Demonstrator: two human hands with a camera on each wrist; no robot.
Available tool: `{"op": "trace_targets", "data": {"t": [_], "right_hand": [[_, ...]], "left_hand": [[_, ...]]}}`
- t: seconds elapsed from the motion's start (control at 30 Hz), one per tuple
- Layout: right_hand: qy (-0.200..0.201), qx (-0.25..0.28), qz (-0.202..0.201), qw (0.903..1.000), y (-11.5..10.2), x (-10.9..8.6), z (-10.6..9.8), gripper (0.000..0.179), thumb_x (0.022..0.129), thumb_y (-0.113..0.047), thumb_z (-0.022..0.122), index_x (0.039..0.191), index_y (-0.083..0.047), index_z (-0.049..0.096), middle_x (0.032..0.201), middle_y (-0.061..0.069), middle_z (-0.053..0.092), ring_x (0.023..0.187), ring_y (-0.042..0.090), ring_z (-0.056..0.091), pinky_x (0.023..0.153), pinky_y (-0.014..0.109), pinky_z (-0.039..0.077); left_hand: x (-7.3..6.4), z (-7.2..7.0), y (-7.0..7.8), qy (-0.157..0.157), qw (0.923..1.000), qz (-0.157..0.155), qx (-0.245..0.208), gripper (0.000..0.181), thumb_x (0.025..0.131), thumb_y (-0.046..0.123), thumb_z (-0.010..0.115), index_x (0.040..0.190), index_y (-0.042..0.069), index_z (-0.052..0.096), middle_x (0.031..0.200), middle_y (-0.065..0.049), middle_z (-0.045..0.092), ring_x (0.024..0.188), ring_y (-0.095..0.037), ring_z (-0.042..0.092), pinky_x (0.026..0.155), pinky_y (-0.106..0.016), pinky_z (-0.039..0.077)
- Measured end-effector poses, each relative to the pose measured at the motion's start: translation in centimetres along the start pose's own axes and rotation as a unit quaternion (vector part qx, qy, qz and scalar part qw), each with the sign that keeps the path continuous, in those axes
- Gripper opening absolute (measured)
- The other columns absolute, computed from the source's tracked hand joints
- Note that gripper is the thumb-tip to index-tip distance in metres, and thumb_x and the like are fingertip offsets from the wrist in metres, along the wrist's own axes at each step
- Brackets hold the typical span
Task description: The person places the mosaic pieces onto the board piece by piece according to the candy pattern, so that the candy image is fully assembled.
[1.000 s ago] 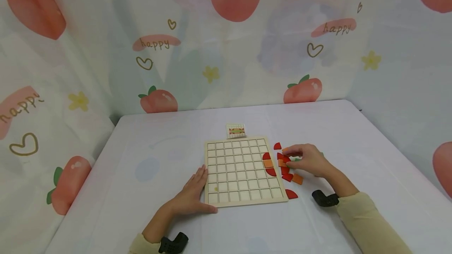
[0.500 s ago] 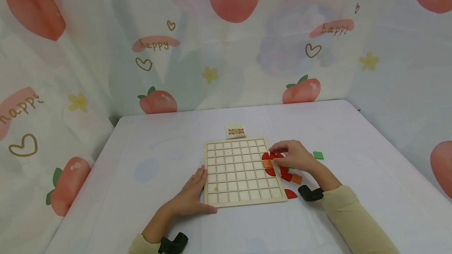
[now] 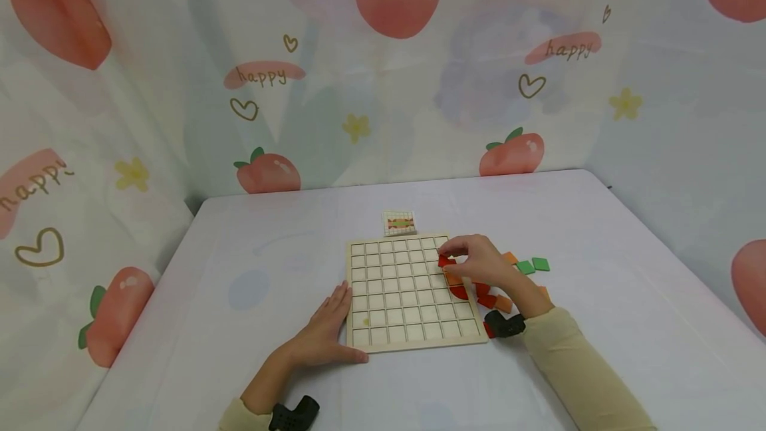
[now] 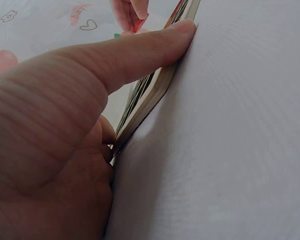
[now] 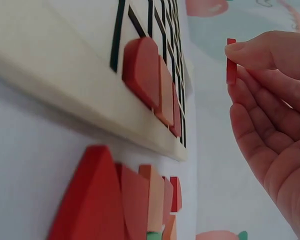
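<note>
A wooden grid board (image 3: 395, 316) lies on the white table. My left hand (image 3: 320, 331) rests against its left edge, fingers extended along that side, thumb straight along the near edge. Over the board's right columns, my right hand (image 3: 483, 262) pinches a small red piece (image 5: 231, 62) between thumb and fingertip. In the right wrist view the piece is held edge-on, above the board. Beneath the hand, an orange square (image 3: 453, 279) and a rounded red piece (image 3: 459, 292) lie in the grid near the right edge. A further red piece (image 5: 177, 111) is partly hidden.
Loose pieces lie right of the board: red (image 3: 487, 300), orange (image 3: 503, 303) and green (image 3: 541, 264), some hidden by the right arm. A small card (image 3: 399, 223) with a coloured grid pattern stands behind the board. Patterned cloth (image 3: 389, 98) hangs around the table.
My right hand has moved left from the loose pieces to above the board, bringing a red piece with it. Green and orange pieces formerly behind it are uncovered. The left hand has stayed put.
</note>
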State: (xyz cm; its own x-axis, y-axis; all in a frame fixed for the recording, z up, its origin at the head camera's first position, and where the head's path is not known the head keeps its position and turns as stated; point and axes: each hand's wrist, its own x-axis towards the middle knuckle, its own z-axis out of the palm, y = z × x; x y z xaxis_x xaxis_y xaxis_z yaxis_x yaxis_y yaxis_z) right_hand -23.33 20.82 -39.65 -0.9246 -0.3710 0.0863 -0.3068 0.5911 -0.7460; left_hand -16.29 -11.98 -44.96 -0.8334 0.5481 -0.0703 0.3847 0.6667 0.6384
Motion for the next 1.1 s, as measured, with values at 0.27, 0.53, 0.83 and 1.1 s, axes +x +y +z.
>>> {"op": "trace_targets", "data": {"t": [0.27,0.53,0.83,1.1], "right_hand": [[-0.003,0.022,-0.013,0.9997,-0.2,1.0,1.1,0.032,0.077,-0.004,0.073,0.108,0.004,0.065,0.101,0.009,0.064,0.096,0.027,0.059,0.082,0.04,0.049],[0.005,0.028,0.004,0.9996,-0.1,1.4,1.7,0.031,0.077,-0.005,0.073,0.106,0.004,0.066,0.099,0.008,0.065,0.094,0.025,0.06,0.081,0.038,0.05],[0.0,-0.011,0.013,0.9999,0.2,1.9,2.1,0.03,0.076,-0.004,0.074,0.105,0.001,0.067,0.101,0.01,0.064,0.095,0.027,0.06,0.08,0.037,0.05],[-0.011,-0.026,0.003,0.9996,0.2,1.7,2.3,0.026,0.077,0.002,0.071,0.103,0.003,0.067,0.103,0.013,0.064,0.095,0.027,0.06,0.079,0.036,0.05]], "left_hand": [[0.1,-0.1,0.0,-0.001,1.0,-0.003,0.005,0.119,0.067,0.059,0.071,0.146,-0.001,0.006,0.153,-0.011,-0.003,0.138,-0.022,-0.004,0.109,-0.042,0.004],[0.0,-0.1,0.2,-0.005,1.0,-0.007,0.001,0.118,0.067,0.059,0.072,0.146,0.0,0.006,0.153,-0.011,-0.003,0.138,-0.022,-0.004,0.109,-0.043,0.005],[0.1,-0.1,0.0,-0.004,1.0,-0.008,0.0,0.119,0.067,0.058,0.072,0.146,0.0,0.006,0.153,-0.011,-0.003,0.138,-0.022,-0.004,0.109,-0.043,0.004],[0.2,0.0,-0.1,-0.004,1.0,-0.008,0.001,0.119,0.067,0.059,0.072,0.146,0.0,0.005,0.153,-0.011,-0.003,0.138,-0.022,-0.004,0.109,-0.042,0.004]]}}
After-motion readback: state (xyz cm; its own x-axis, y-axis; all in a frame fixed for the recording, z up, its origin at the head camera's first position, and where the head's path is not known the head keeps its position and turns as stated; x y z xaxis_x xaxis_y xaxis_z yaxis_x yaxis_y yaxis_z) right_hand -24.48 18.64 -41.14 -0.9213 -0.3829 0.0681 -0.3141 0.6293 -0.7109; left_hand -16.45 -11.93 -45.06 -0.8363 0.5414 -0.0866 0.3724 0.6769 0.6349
